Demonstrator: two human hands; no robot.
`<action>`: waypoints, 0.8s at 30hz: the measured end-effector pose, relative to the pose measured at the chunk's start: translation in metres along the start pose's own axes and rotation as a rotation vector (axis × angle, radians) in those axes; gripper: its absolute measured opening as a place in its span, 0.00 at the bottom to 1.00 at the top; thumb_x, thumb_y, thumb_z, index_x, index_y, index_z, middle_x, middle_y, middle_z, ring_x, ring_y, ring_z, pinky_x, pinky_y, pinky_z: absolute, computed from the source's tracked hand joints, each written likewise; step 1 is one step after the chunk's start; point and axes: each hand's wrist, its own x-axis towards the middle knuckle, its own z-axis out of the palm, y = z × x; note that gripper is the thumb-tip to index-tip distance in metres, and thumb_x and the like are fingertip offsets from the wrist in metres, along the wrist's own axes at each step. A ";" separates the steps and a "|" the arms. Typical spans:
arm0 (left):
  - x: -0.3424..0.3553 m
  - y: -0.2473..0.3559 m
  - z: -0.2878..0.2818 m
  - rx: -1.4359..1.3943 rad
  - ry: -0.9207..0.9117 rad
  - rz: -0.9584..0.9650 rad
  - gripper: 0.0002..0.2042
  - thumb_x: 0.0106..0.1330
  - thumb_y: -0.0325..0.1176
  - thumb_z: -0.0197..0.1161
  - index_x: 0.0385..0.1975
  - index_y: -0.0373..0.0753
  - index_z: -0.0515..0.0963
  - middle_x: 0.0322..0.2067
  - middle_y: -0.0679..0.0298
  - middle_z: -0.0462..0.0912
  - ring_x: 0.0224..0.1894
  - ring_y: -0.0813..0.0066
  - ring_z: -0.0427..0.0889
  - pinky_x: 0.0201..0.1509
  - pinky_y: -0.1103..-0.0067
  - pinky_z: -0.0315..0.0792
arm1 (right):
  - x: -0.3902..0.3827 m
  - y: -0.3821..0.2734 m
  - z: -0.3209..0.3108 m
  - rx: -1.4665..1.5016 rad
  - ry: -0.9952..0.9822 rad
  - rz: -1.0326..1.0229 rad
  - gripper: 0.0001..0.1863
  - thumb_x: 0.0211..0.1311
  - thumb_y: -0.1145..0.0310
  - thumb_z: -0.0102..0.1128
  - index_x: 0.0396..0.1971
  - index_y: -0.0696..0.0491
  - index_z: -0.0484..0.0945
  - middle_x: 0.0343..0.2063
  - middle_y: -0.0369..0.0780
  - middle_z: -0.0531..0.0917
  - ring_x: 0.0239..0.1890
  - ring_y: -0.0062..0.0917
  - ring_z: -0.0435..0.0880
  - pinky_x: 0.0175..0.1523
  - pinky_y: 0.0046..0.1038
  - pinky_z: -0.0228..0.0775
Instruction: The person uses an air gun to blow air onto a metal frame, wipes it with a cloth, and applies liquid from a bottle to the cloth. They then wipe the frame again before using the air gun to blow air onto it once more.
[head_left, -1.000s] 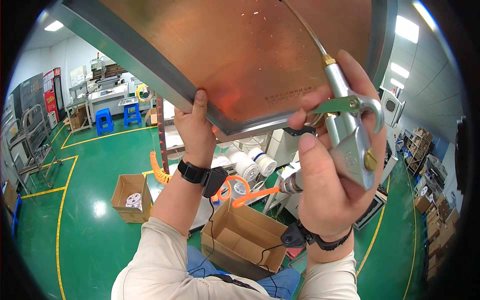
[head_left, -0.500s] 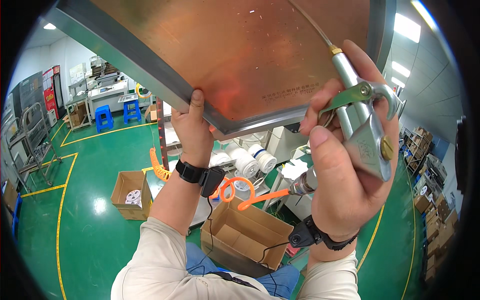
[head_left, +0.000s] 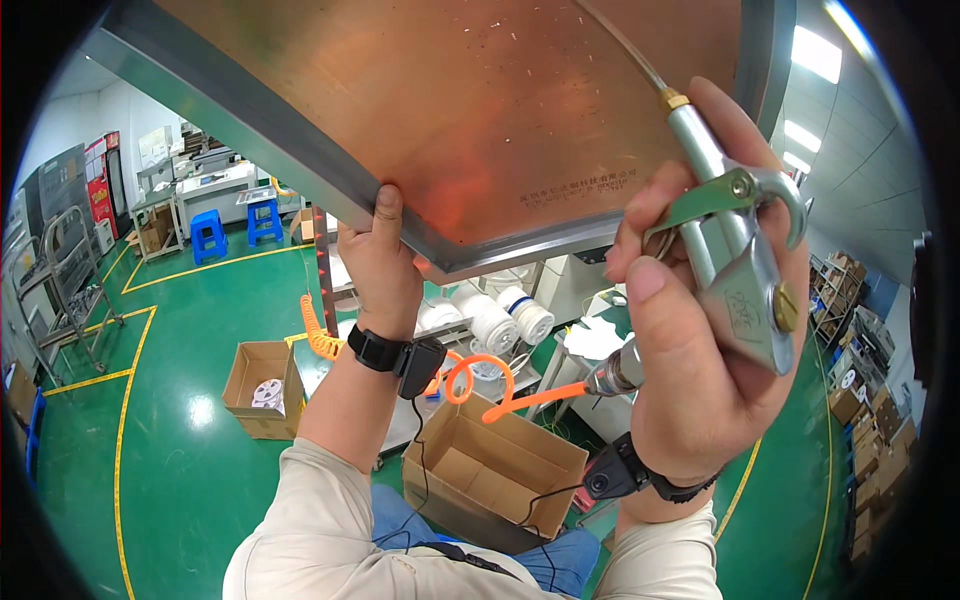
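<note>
My left hand (head_left: 385,260) grips the lower left corner of a large metal-framed copper-coloured plate (head_left: 520,120), held up tilted above me, with small pale specks on its surface and printed marks near its lower edge. My right hand (head_left: 700,360) is closed around a silver air blow gun (head_left: 740,275) with a green-reflecting lever and brass fittings. Its long thin nozzle (head_left: 620,45) reaches up across the plate; whether the tip touches is unclear. An orange coiled hose (head_left: 530,398) joins the gun's base.
A large open cardboard box (head_left: 480,475) stands before me, a smaller box (head_left: 250,410) holding reels at left. White rolls (head_left: 492,325) rest on a rack behind. Blue stools (head_left: 208,238), a metal trolley (head_left: 60,290), machines and taped floor lines are at left; loaded shelves (head_left: 855,430) line the right.
My right hand and the blow gun have moved to the right over the last second, mostly in the first half. The plate and my left hand have shifted only slightly.
</note>
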 end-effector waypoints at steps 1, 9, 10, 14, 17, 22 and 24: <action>0.000 0.000 0.000 -0.011 -0.012 0.024 0.21 0.77 0.50 0.67 0.55 0.40 0.72 0.39 0.69 0.79 0.35 0.82 0.82 0.28 0.83 0.75 | 0.000 0.000 0.001 0.005 0.018 -0.004 0.39 0.60 0.75 0.63 0.72 0.70 0.65 0.41 0.43 0.82 0.38 0.23 0.81 0.47 0.24 0.73; 0.001 0.002 -0.006 0.000 -0.036 -0.019 0.23 0.77 0.49 0.66 0.57 0.39 0.71 0.39 0.65 0.79 0.32 0.74 0.87 0.23 0.73 0.86 | 0.002 0.001 0.000 -0.047 -0.009 -0.014 0.39 0.60 0.75 0.64 0.72 0.69 0.65 0.40 0.42 0.82 0.38 0.22 0.80 0.47 0.23 0.74; 0.001 0.002 -0.006 -0.006 -0.037 -0.019 0.23 0.77 0.49 0.66 0.57 0.39 0.71 0.39 0.65 0.79 0.31 0.74 0.87 0.23 0.73 0.86 | 0.001 0.001 0.001 -0.010 0.011 -0.007 0.39 0.60 0.75 0.64 0.72 0.69 0.66 0.40 0.42 0.82 0.38 0.22 0.80 0.47 0.23 0.74; 0.002 0.000 -0.004 -0.005 -0.018 0.023 0.22 0.77 0.49 0.66 0.57 0.39 0.71 0.39 0.66 0.79 0.32 0.75 0.87 0.22 0.76 0.85 | 0.002 0.002 0.002 0.017 0.012 -0.037 0.39 0.60 0.74 0.63 0.72 0.69 0.66 0.40 0.42 0.82 0.38 0.22 0.80 0.47 0.23 0.74; 0.002 0.003 -0.005 0.012 -0.015 0.022 0.22 0.76 0.49 0.67 0.58 0.39 0.71 0.39 0.67 0.79 0.32 0.76 0.87 0.23 0.77 0.84 | 0.002 0.002 0.002 0.022 -0.013 -0.031 0.38 0.61 0.74 0.63 0.72 0.70 0.65 0.41 0.42 0.82 0.38 0.22 0.81 0.47 0.23 0.74; -0.003 0.012 -0.008 -0.046 -0.048 -0.096 0.22 0.76 0.49 0.68 0.57 0.41 0.72 0.39 0.70 0.79 0.35 0.81 0.83 0.29 0.81 0.77 | 0.005 0.003 0.005 0.019 0.051 -0.063 0.37 0.63 0.75 0.63 0.73 0.69 0.65 0.42 0.43 0.83 0.38 0.23 0.81 0.48 0.24 0.75; -0.001 0.012 -0.006 -0.017 -0.016 -0.060 0.22 0.76 0.49 0.68 0.57 0.41 0.72 0.39 0.70 0.79 0.36 0.82 0.82 0.32 0.82 0.76 | 0.006 0.003 0.006 0.011 0.037 -0.050 0.37 0.63 0.75 0.63 0.73 0.69 0.65 0.42 0.43 0.83 0.39 0.22 0.81 0.48 0.24 0.75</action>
